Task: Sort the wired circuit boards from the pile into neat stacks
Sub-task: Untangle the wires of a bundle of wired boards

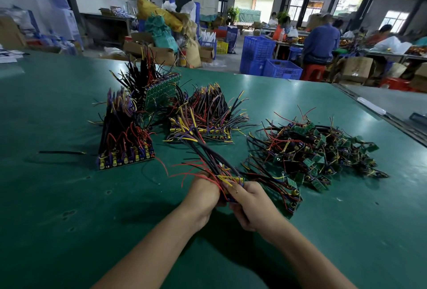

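Both hands hold one bundle of wired circuit boards (pixel 208 150) just above the green table (pixel 69 207). My left hand (pixel 203 194) grips the bundle's left side and my right hand (pixel 249 205) grips its right side; the boards themselves are mostly hidden between the hands, and the black, red, yellow and purple wires fan up and to the left. A loose pile of wired boards (pixel 316 150) lies to the right. Three neat stacks stand behind: one at the left (pixel 124 150), one at the far middle (pixel 159 92), one in the centre (pixel 208 124).
A single loose black wire (pixel 60 152) lies on the table at the left. A few boards (pixel 293 194) lie right beside my right hand. Beyond the table's far edge stand blue crates (pixel 265 57), cardboard boxes and seated people.
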Demonstrator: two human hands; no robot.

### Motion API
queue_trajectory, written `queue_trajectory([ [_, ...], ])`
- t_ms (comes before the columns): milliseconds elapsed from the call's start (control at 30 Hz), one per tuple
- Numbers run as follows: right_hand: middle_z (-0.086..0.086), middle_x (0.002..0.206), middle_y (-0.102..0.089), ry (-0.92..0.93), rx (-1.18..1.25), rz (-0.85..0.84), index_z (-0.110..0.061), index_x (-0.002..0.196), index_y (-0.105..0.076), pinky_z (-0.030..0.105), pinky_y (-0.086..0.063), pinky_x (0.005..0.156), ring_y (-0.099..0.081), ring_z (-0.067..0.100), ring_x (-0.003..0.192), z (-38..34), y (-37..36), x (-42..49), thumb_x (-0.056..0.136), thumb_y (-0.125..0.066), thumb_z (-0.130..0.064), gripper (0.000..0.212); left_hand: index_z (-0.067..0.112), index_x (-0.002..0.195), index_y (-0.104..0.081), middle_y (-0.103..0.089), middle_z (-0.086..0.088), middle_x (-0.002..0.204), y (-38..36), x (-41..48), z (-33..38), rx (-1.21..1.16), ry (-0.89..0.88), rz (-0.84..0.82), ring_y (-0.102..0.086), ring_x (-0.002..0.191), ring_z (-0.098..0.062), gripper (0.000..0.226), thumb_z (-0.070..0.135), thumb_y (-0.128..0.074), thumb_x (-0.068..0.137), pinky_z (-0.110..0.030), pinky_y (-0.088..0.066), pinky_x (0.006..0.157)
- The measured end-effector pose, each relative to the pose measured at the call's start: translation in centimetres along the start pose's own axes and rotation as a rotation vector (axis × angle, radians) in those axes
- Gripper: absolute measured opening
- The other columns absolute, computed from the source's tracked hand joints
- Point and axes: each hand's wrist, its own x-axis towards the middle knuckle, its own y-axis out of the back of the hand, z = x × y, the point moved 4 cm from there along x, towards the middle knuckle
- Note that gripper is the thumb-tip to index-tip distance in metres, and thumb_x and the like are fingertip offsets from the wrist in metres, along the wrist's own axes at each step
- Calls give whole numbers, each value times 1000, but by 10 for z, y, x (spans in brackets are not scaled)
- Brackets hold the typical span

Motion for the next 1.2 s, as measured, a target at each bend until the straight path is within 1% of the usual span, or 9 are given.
queue_trajectory([
  [133, 4, 30, -29, 42, 86, -64, 3, 69, -46, 14, -18, 37, -17, 14, 25, 2, -5, 1, 101, -46, -34, 50, 15, 66, -59, -58, -9, 69, -1, 1, 1, -12, -3, -27, -48, 67, -21, 35, -5, -41, 89, -28, -33, 55],
  [300, 3, 31, -28, 58, 169, -57, -7, 65, -42, 13, -18, 37, -17, 10, 26, 9, -9, 3, 99, -47, -36, 45, 15, 59, -59, -60, 5, 51, -1, 0, 4, -87, -2, -44, -52, 43, -6, 41, -10, -41, 87, -14, -34, 40],
  [500, 3, 31, -29, 74, 215, -76, -15, 59, -51, 14, -19, 35, -19, 11, 25, 9, -12, 3, 96, -47, -42, 46, 16, 51, -61, -60, 3, 51, 1, 2, 2, -99, 23, -70, -54, 41, -7, 49, -10, -41, 87, -14, -35, 39],
  [633, 4, 30, -31, 82, 233, -77, -19, 47, -50, 14, -22, 36, -21, 12, 25, 6, -14, 1, 103, -38, -38, 61, 14, 54, -61, -61, 2, 50, 0, 3, 1, -118, 65, -64, -53, 41, -9, 43, -5, -43, 89, -14, -37, 39],
  [733, 3, 32, -33, 123, 285, -56, -18, 45, -52, 16, -25, 37, -22, 12, 26, 1, -19, 2, 99, -41, -50, 64, 13, 54, -56, -56, 3, 43, 0, 4, 1, -161, 109, -44, -49, 32, -8, 45, 0, -39, 93, -12, -36, 35],
  [900, 3, 39, -37, 93, 308, -24, -18, 57, -56, 18, -23, 38, -25, 14, 29, 1, -17, 5, 91, -54, -56, 51, 14, 63, -58, -61, 2, 50, 11, 13, -1, -146, 70, 123, -55, 40, -12, 39, 3, -42, 97, -17, -42, 40],
  [1033, 5, 47, -38, 31, 336, 122, -13, 61, -55, 19, -25, 38, -27, 16, 34, 4, -5, 6, 83, -62, -56, 49, 16, 66, -55, -55, 8, 40, 31, 27, -6, -72, 92, 295, -48, 30, -1, 40, 1, -37, 98, -11, -35, 32],
  [1133, 5, 49, -43, 29, 360, 213, -5, 77, -64, 23, -28, 39, -32, 18, 36, 4, 8, 7, 93, -57, -46, 44, 14, 72, -56, -63, -5, 61, 52, 29, -4, -6, 49, 396, -54, 33, -2, 35, -5, -37, 94, -15, -41, 33],
  [1200, 6, 54, -51, 39, 363, 246, 0, 93, -65, 25, -31, 41, -36, 18, 37, 4, 15, 7, 97, -55, -39, 41, 13, 75, -56, -64, -14, 70, 62, 31, 1, 106, -22, 421, -63, 46, -14, 32, -10, -39, 90, -24, -49, 40],
])
